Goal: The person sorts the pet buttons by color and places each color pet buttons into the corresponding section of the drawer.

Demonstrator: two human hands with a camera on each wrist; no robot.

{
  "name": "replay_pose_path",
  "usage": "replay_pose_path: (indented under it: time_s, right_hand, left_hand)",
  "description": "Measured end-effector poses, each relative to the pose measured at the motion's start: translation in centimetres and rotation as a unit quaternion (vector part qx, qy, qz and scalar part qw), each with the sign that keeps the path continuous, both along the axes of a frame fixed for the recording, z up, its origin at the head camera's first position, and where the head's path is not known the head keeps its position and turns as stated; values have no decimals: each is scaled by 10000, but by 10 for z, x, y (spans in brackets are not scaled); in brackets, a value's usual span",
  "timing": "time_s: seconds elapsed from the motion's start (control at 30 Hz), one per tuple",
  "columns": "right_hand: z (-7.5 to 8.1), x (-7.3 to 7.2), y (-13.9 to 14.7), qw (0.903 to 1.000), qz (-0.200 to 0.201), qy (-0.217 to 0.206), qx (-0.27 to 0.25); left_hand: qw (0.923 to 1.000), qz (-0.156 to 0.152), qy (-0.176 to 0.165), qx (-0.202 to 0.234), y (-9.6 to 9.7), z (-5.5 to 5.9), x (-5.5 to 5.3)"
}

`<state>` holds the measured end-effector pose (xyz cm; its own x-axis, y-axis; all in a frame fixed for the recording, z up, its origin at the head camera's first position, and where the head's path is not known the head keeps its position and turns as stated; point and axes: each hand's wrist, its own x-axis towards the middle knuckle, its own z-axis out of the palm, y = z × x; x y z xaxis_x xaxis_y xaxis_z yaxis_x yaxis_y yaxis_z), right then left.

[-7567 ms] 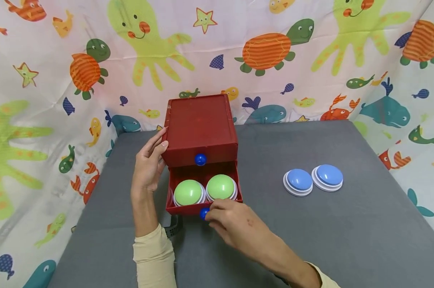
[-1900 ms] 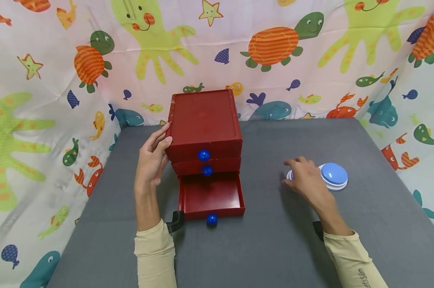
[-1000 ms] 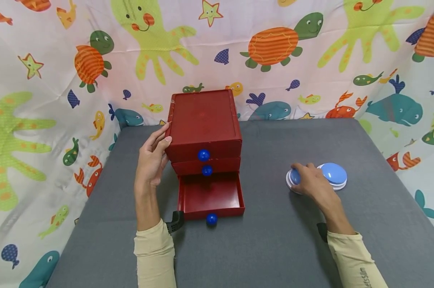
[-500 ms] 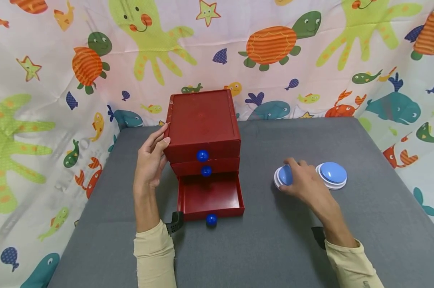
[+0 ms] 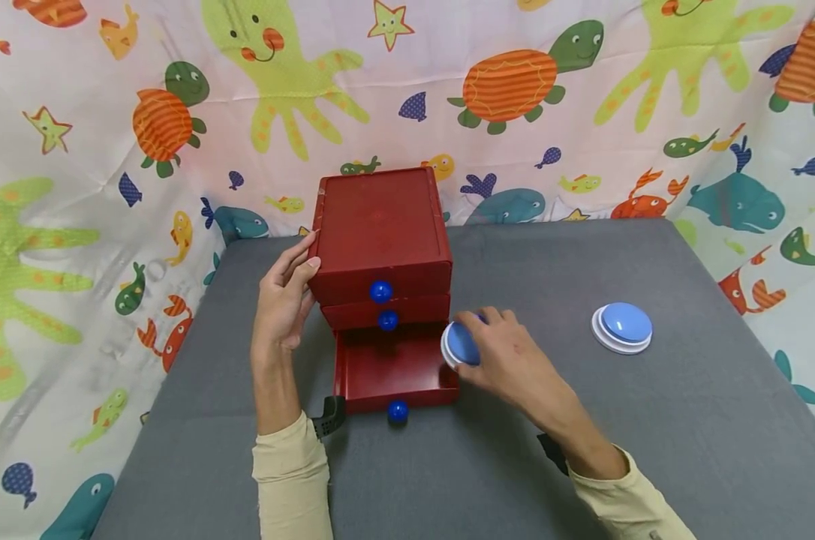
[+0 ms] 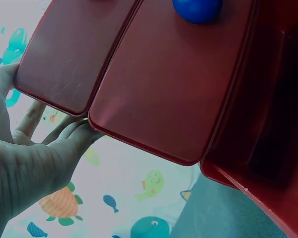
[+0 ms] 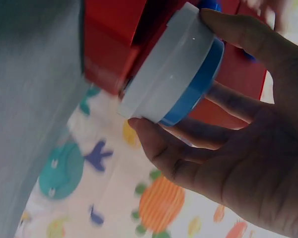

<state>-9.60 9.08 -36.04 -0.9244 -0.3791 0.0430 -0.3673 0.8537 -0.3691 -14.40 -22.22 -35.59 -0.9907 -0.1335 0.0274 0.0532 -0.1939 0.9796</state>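
My right hand (image 5: 515, 364) grips a round push button (image 5: 463, 343) with a blue dome and white base. It is at the right edge of the pulled-out bottom drawer (image 5: 397, 401) of a red drawer unit (image 5: 380, 225). In the right wrist view, the button (image 7: 169, 69) sits tilted between thumb and fingers, its base facing the red plastic. My left hand (image 5: 282, 300) rests against the unit's left side, fingers extended and thumb near the top front corner. The left wrist view has those fingers (image 6: 72, 136) along the side. The open drawer's floor shows bare red plastic.
A second blue push button (image 5: 625, 324) stands on the grey table (image 5: 549, 262) to the right. The upper two drawers are closed, each with a blue knob (image 5: 380, 292). A sea-animal printed curtain (image 5: 407, 82) surrounds the table at the back and sides.
Earlier, a drawer holding two green buttons stood pulled out; now the bottom drawer does. My right hand has taken the nearer blue button and carried it left. My left hand stays at the unit.
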Motion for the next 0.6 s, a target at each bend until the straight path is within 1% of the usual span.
replay_pose_path:
  time_s: [0.2,0.27,0.37,0.47,0.6]
  right_hand:
    - [-18,2,-39,9973,550,492,8]
    - [-24,1,-50,9955,659,679,-5]
    - [-33,-1,-65,9943,745,760,3]
    - [-39,-4,-78,9955,800,514,34]
    - [-46,-7,-95,9966,826,-50,-47]
  left_hand:
    - [10000,-16,-27,-37,0,0,0]
    - [10000,-40,-15,-64,0,1,-1]
    - [10000,-45,22,-49,0,1,-1]
    - [10000,-23,33,-18,-1,1,0]
    - [10000,18,6,-66,-1,0,0]
